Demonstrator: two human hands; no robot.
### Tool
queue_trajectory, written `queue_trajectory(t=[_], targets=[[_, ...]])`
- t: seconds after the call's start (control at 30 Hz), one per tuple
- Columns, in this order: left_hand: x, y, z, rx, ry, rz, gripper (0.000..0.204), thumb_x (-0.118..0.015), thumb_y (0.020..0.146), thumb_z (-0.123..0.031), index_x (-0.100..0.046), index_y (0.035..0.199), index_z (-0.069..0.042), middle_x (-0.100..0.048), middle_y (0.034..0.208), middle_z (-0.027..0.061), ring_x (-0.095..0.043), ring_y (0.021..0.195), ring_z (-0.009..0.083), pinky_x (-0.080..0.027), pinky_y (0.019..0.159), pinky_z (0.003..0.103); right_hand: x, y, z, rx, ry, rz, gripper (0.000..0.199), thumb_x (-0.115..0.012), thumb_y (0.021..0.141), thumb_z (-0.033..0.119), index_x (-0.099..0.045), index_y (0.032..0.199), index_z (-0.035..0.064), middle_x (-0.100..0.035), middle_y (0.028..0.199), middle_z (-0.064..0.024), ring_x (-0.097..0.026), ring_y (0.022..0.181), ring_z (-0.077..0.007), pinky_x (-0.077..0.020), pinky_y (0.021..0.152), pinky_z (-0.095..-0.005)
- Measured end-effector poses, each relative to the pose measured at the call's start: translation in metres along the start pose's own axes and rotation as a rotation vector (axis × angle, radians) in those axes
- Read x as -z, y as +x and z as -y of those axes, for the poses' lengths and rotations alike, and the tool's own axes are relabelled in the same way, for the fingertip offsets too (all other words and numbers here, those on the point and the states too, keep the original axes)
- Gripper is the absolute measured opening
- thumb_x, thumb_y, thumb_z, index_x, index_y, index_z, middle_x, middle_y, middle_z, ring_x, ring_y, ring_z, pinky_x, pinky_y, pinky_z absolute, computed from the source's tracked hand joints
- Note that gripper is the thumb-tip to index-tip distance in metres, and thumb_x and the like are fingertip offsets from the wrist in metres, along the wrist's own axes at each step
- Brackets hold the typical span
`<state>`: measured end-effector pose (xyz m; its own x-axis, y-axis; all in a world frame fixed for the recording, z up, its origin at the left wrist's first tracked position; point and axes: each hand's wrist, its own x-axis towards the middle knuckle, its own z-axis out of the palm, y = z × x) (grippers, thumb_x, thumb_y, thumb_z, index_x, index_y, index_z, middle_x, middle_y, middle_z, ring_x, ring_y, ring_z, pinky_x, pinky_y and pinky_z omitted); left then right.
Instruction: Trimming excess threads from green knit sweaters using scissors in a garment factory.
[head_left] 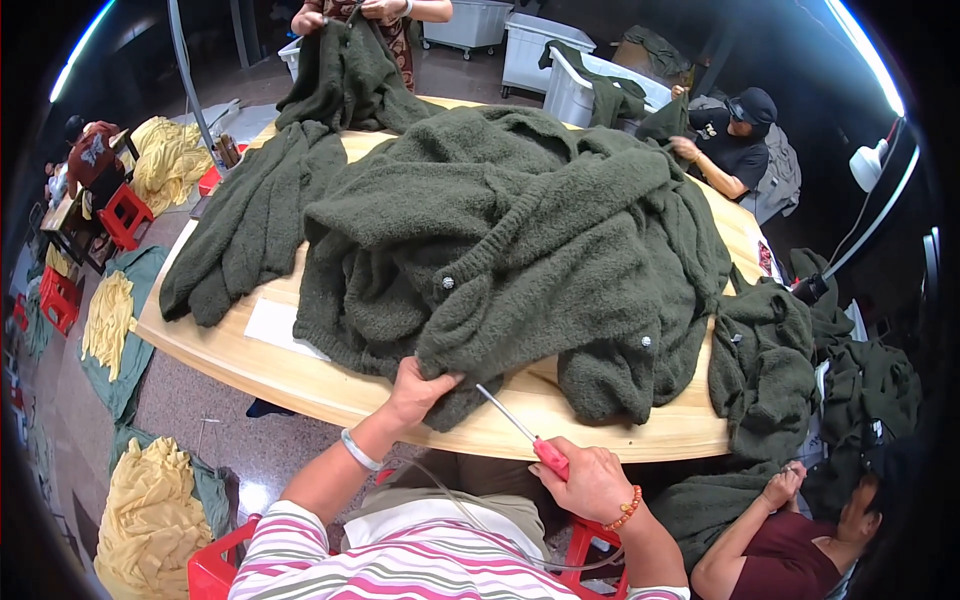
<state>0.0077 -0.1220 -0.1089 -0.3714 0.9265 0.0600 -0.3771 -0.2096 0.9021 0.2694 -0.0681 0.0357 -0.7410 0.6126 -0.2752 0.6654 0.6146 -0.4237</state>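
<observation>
A dark green fuzzy knit cardigan [560,260] lies heaped over the middle of the table, with a round shiny button [448,283] on its band and another button [646,342] at the right. My left hand [415,393] pinches the garment's lower edge near the table's front rim, its thumb pointing right. In my right hand [592,486] is a red-handled tool [549,455] with a thin straight metal shaft, like a screwdriver. The shaft's tip points up and left, close to my left thumb. Whether the tip touches the knit I cannot tell.
Around the wooden table [240,350], co-workers handle more green knits: one at the far side, one at far right [735,150], one at near right [800,540]. A white sheet [285,328] lies partly under the heap. Yellow cloth piles [150,510] and red stools [125,215] stand left.
</observation>
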Motion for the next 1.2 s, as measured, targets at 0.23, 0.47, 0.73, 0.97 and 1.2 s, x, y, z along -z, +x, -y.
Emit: queue_trajectory(t=[0.23, 0.47, 0.73, 0.97, 1.2], targets=[[-0.016, -0.006, -0.016, 0.076, -0.043, -0.058, 0.031, -0.066, 0.09, -0.005, -0.058, 0.119, 0.001, -0.066, 0.108, 0.006, -0.063, 0.093, 0.0115, -0.053, 0.086, 0.026, -0.003, -0.003, -0.005, 0.061, 0.094, -0.064, 0.027, -0.067, 0.087, 0.032, -0.062, 0.104, 0.011, -0.065, 0.069, -0.0169, -0.064, 0.068, -0.0395, -0.0504, 0.064, -0.0463], [-0.013, -0.002, -0.01, -0.015, 0.277, -0.15, 0.011, -0.066, 0.092, -0.013, -0.07, 0.09, -0.003, -0.064, 0.075, -0.0053, -0.05, 0.061, 0.0019, -0.041, 0.054, 0.02, 0.004, -0.001, 0.008, 0.082, 0.0, -0.037, 0.028, -0.062, 0.09, 0.036, -0.06, 0.105, 0.0125, -0.065, 0.068, -0.0182, -0.065, 0.067, -0.0396, -0.051, 0.066, -0.0496], [-0.003, -0.002, -0.015, -0.055, 0.602, 0.004, 0.02, -0.064, 0.089, -0.015, -0.065, 0.083, 0.003, -0.053, 0.057, 0.0033, -0.045, 0.057, 0.0058, -0.04, 0.052, 0.029, 0.009, -0.011, -0.003, 0.081, 0.049, 0.021, 0.031, -0.06, 0.09, 0.041, -0.061, 0.106, 0.0137, -0.066, 0.072, -0.0178, -0.066, 0.071, -0.0394, -0.0521, 0.068, -0.0498], [-0.07, 0.095, -0.13, -0.154, 0.928, 0.032, 0.025, -0.075, 0.083, -0.023, -0.07, 0.089, 0.001, -0.068, 0.073, 0.006, -0.06, 0.064, 0.0092, -0.05, 0.062, 0.026, -0.005, -0.004, -0.064, -0.029, 0.212, -0.291, 0.025, -0.069, 0.086, 0.03, -0.066, 0.102, 0.0116, -0.069, 0.086, -0.013, -0.068, 0.081, -0.0344, -0.0537, 0.072, -0.0414], [-0.085, 0.279, -0.088, 0.107, 0.804, -0.077, 0.08, -0.082, 0.074, -0.028, -0.045, 0.132, 0.013, -0.062, 0.12, 0.0217, -0.062, 0.108, 0.0275, -0.05, 0.091, 0.035, -0.005, -0.005, -0.088, -0.01, 0.318, -0.447, 0.029, -0.068, 0.087, 0.038, -0.066, 0.102, 0.0135, -0.068, 0.078, -0.0151, -0.067, 0.073, -0.0369, -0.0533, 0.066, -0.0445]])
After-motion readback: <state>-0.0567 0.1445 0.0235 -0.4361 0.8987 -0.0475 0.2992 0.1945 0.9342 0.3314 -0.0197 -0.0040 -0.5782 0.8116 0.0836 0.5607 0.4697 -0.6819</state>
